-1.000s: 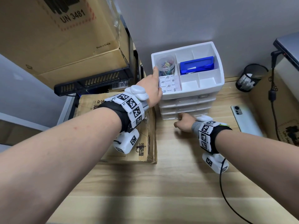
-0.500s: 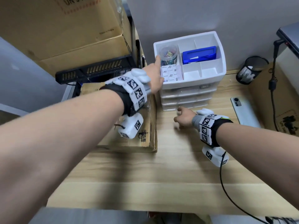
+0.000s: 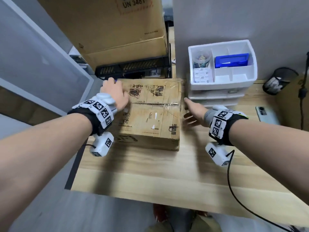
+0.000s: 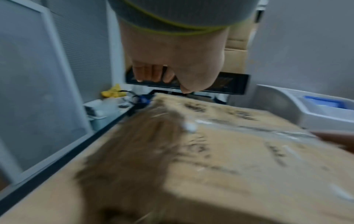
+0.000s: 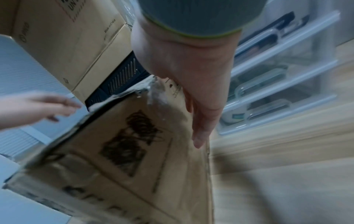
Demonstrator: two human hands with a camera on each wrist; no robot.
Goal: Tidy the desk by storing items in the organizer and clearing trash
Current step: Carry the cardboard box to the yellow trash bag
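At the far left, a grey partition panel [image 3: 41,67] runs along the edge of my desk [image 3: 150,174]. Above and behind it a large cardboard carton [image 3: 107,22] printed "UN 3481" sits on a black slotted unit [image 3: 133,67].

My left hand [image 3: 115,93] is over the far left corner of the taped cardboard box [image 3: 150,114] that lies flat on the desk. The fingers are loosely bent and grasp nothing; in the left wrist view they hang just above the box's corner, and I cannot tell whether they touch it. A small blue object [image 4: 141,99] lies just past that corner, too blurred to identify.

My right hand [image 3: 194,112] is at the box's right side, fingers stretched out straight and unclenched, holding nothing. In the right wrist view the fingers [image 5: 201,121] lie along the box's right edge, between the box and the organizer.

The white organizer [image 3: 222,91] stands just right of the box against the wall, with clear drawers below an open top tray. In the tray are a clear cup of small items [image 3: 201,60] at the back left, a pad of labels [image 3: 201,76] in front of it, and a blue case [image 3: 231,60].

Further right a phone [image 3: 265,113] lies face down, and a black mesh cup [image 3: 279,82] holds crumpled white paper.
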